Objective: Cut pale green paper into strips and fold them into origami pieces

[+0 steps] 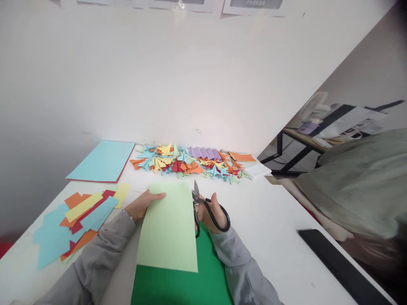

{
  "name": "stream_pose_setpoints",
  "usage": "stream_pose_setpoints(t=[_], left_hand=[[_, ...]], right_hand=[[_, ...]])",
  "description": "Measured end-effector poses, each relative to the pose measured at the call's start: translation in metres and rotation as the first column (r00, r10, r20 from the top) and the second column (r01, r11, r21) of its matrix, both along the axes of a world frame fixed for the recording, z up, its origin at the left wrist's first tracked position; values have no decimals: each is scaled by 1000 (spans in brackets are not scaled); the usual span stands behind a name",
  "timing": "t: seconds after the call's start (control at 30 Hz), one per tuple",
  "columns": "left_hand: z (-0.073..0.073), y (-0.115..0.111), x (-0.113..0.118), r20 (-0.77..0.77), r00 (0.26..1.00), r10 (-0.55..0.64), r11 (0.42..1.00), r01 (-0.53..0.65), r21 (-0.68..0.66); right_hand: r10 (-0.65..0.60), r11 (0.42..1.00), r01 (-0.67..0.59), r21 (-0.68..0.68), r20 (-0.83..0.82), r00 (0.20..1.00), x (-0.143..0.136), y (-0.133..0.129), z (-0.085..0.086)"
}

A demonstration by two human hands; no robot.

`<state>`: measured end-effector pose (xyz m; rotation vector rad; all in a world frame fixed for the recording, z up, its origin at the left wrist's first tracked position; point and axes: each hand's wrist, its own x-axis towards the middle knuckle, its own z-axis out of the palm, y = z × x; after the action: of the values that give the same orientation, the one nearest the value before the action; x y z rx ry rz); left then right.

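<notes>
My left hand (144,205) pinches the upper left edge of a light green paper sheet (170,231), thumb on top and fingers partly hidden behind. My right hand (211,214) is closed around the black handles of the scissors (198,201). Their blades are parted and point up and away, beside the sheet's right edge near its top. Below the light green sheet lies a dark green sheet (181,288) on the white table.
Cut paper strips (92,212) lie at left, below a light blue sheet stack (101,161). Folded paper pieces (184,159) line the wall. A black bar (337,262) lies at right. A person in a grey-green garment (365,182) is beyond the table's right edge.
</notes>
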<state>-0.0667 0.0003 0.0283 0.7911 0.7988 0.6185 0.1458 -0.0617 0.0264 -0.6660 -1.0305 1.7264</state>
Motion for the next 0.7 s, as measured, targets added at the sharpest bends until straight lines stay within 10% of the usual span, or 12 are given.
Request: stream_pose_setpoints(t=[0.7], left_hand=[[-4, -2, 6, 29, 1000, -6, 1000, 7, -29]], right_hand=[[-231, 972, 230, -50, -13, 973, -15, 3, 3]])
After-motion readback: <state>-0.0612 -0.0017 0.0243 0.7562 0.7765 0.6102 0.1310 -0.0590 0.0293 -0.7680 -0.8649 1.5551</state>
